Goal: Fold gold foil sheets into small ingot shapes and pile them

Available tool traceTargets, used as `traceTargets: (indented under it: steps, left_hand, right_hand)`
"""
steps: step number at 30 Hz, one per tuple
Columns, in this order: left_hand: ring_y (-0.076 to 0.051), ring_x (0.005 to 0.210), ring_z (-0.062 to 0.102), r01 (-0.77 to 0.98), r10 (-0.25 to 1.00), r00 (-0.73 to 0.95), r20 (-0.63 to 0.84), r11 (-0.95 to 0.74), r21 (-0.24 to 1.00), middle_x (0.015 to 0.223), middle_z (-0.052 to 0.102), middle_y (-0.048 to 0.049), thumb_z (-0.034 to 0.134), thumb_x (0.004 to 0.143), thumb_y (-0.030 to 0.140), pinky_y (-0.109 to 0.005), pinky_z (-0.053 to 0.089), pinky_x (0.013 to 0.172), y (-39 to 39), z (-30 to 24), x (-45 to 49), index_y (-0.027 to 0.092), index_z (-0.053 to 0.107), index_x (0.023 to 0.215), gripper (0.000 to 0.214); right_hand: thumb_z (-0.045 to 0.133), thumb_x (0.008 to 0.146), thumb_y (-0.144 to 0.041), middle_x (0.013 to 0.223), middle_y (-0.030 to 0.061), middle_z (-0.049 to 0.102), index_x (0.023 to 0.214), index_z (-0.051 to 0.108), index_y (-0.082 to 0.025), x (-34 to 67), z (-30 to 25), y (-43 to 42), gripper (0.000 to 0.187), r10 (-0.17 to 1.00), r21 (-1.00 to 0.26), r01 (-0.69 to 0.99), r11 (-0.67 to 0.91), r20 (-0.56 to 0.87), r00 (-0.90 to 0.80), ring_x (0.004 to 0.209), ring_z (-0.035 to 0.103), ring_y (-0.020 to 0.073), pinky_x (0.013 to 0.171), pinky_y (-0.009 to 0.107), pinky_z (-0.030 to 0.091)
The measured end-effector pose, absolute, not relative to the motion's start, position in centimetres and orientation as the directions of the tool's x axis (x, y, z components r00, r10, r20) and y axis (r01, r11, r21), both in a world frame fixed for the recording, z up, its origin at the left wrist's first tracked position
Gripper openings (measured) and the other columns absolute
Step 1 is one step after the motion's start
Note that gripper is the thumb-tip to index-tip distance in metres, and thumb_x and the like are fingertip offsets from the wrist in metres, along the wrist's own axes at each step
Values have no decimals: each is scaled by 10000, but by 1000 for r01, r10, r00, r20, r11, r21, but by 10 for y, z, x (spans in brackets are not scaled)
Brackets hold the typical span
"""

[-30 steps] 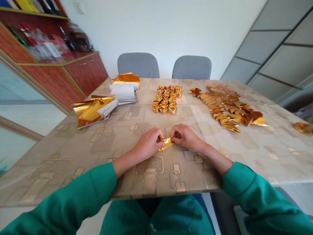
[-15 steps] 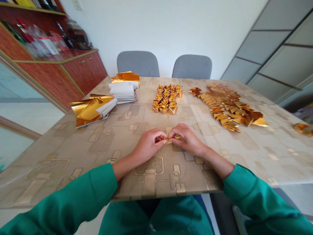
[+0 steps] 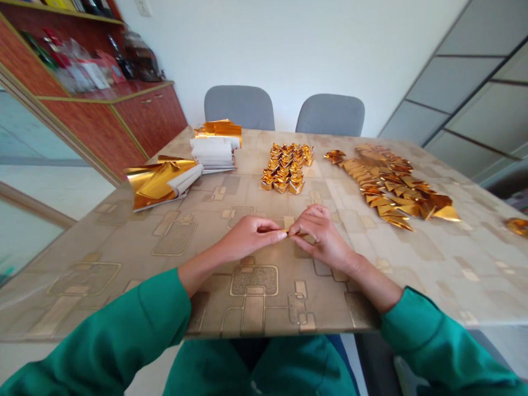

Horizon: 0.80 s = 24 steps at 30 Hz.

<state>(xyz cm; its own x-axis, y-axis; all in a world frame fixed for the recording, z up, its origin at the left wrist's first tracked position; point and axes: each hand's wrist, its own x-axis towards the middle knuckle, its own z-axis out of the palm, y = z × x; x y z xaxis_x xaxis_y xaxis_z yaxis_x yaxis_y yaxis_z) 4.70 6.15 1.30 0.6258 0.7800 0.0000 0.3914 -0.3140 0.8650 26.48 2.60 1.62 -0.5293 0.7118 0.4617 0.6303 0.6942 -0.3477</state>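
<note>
A small piece of folded gold foil paper (image 3: 292,234) is pinched between my two hands above the near middle of the table; most of it is hidden by my fingers. My left hand (image 3: 256,236) grips one end between thumb and fingertips. From the other side my right hand (image 3: 319,231) holds it, thumb below and fingers curled over. Straight beyond my hands stand several folded gold paper ingots (image 3: 284,168) in close rows. To the right lies a spread of flat, pointed folded gold pieces (image 3: 390,184).
Gold foil sheets with white backs (image 3: 159,181) lie at the left, beside a white-and-gold stack (image 3: 214,151). Another gold piece (image 3: 517,226) is at the far right. Two grey chairs (image 3: 239,107) stand behind the patterned table (image 3: 173,297); a red-brown cabinet (image 3: 152,118) is at back left.
My left fingers have straightened along the foil piece, and my right hand has shifted slightly right. Less of the gold piece shows between them. The whole view has shifted a little.
</note>
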Motion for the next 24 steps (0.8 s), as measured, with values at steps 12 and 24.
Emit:
traceTargets:
  steps: [12, 24]
  left_hand:
    - [-213, 804, 686, 515, 786, 596, 164, -531, 673, 916, 765, -37, 558, 903, 370, -292, 484, 745, 51, 5, 49, 208, 739, 1013, 266]
    - [-205, 881, 647, 492, 731, 601, 322, -657, 572, 968, 729, -67, 600, 896, 276, -338, 485, 814, 51, 8, 50, 184, 734, 985, 186]
  right_hand:
    - [610, 897, -228, 765, 4, 682, 791, 612, -201, 264, 17, 31, 110, 774, -506, 586, 633, 445, -451, 762, 591, 161, 807, 327, 364]
    - [605, 901, -227, 776, 3, 684, 816, 623, -207, 265, 14, 30, 89, 770, -459, 622, 635, 437, -464, 810, 591, 170, 845, 348, 349]
